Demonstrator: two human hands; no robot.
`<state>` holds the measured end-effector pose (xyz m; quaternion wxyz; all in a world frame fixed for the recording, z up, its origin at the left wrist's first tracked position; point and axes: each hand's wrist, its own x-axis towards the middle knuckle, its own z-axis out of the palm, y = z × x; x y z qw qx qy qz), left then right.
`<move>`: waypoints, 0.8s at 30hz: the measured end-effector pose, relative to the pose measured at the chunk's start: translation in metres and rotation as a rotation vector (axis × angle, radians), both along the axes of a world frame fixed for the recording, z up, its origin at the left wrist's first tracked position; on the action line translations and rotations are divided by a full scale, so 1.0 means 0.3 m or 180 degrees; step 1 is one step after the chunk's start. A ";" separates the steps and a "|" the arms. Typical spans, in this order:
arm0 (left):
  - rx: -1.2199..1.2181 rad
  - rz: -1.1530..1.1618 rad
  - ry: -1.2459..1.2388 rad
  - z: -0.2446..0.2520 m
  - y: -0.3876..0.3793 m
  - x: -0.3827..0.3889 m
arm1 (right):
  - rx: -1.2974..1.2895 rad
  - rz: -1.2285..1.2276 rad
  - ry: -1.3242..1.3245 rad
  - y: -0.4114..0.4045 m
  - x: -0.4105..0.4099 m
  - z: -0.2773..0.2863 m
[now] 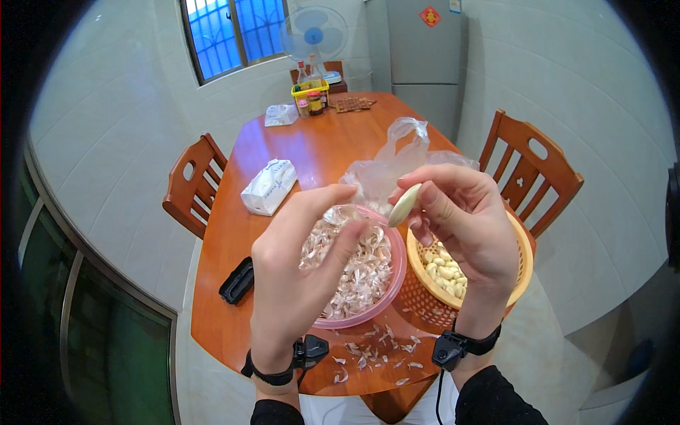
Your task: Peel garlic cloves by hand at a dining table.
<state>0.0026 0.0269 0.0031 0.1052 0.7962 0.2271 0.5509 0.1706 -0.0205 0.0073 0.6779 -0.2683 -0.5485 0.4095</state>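
Between the thumb and fingers of my right hand (467,228) is a peeled garlic clove (405,205), pale and tilted. My left hand (300,265) is raised to its left, thumb and forefinger apart, with nothing plainly held. Below the left hand stands a pink plastic bowl (399,276) full of papery garlic skins (366,276); the hand hides part of it. A yellow plastic basket (523,265) sits under my right hand and holds several peeled cloves (445,272). My right hand and wrist cover part of that basket.
Loose skin scraps (366,353) lie on the wooden table (239,334) near its front edge. A translucent plastic bag (393,154) stands behind the bowl. To the left are a tissue pack (269,187) and a black case (237,280). Wooden chairs (536,164) flank the table.
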 end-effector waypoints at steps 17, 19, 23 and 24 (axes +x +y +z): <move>0.0927 -0.0729 -0.0089 -0.012 -0.027 0.013 | 0.0150 0.0391 -0.0422 -0.009 -0.014 0.011; 0.0868 -0.0755 -0.0145 -0.011 -0.031 0.020 | 0.0147 0.0357 -0.0453 -0.008 -0.011 0.010; 0.0847 -0.0729 -0.0222 -0.013 -0.036 0.019 | 0.0088 0.0316 -0.0467 -0.007 -0.017 0.008; 0.0848 -0.0730 -0.0222 -0.014 -0.035 0.020 | 0.0095 0.0291 -0.0446 -0.007 -0.019 0.006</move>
